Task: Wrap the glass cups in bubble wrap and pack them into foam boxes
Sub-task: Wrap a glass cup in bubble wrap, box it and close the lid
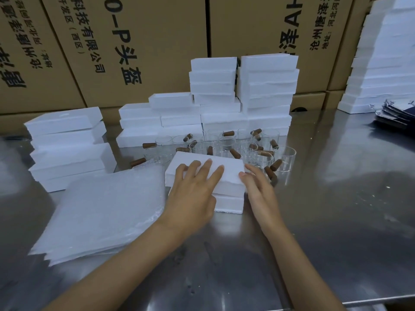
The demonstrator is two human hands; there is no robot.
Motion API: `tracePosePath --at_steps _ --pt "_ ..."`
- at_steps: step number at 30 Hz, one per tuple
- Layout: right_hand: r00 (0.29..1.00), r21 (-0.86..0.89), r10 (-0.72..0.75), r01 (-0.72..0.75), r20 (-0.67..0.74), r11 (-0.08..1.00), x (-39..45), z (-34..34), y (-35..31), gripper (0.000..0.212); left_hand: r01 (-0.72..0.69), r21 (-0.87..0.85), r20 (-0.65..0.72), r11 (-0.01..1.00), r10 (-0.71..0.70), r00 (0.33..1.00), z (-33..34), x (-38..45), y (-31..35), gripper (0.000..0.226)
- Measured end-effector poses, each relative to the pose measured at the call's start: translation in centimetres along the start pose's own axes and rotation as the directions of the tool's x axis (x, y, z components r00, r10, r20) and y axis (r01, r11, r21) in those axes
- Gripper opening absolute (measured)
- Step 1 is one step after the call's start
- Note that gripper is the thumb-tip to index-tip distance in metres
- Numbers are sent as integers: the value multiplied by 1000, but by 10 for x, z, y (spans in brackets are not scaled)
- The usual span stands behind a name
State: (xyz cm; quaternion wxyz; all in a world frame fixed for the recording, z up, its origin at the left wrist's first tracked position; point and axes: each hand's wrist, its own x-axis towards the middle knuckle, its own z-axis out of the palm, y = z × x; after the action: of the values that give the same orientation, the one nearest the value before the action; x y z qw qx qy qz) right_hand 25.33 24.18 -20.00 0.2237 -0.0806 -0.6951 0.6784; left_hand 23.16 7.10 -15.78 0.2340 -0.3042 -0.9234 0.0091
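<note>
A white foam box (229, 167) with its lid on sits at the middle of the steel table. My left hand (193, 189) lies flat on the lid with fingers spread. My right hand (258, 187) presses against the box's right side, fingers straight. Behind the box stand several clear glass cups (224, 144) with brown wooden handles. A stack of bubble wrap sheets (105, 212) lies to the left of the box, under my left forearm's side.
Stacks of white foam boxes stand at the left (69, 147), at the back centre (244, 97) and at the far right (386, 63). Large cardboard cartons (134, 46) wall off the back. Dark printed items (395, 115) lie at the right. The table's front edge (370, 300) runs bottom right.
</note>
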Motion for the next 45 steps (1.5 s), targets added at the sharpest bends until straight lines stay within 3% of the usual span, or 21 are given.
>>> tracePosePath --at_steps 6,16,23,27,30,45 --pt "999 3 -18 18 32 1000 1 -1 1 22 60 -176 8 983 -60 998 9 -10 4 68" --pt "998 -15 -6 7 64 1000 0 -1 -2 34 20 -237 49 971 -9 999 8 -5 -10 64" --pt "992 -47 7 -1 123 999 0 -1 -1 54 -48 -208 90 977 68 994 3 1 -26 62" --pt "969 -170 50 -8 241 985 -4 0 -3 103 -54 -185 93 981 72 993 1 3 -27 60" --pt "949 -294 82 12 304 956 -2 -2 0 121 -67 -149 97 987 82 992 0 6 -27 60" --pt "945 -281 52 44 324 959 3 -8 0 114 -64 -101 123 993 77 989 0 13 -32 63"
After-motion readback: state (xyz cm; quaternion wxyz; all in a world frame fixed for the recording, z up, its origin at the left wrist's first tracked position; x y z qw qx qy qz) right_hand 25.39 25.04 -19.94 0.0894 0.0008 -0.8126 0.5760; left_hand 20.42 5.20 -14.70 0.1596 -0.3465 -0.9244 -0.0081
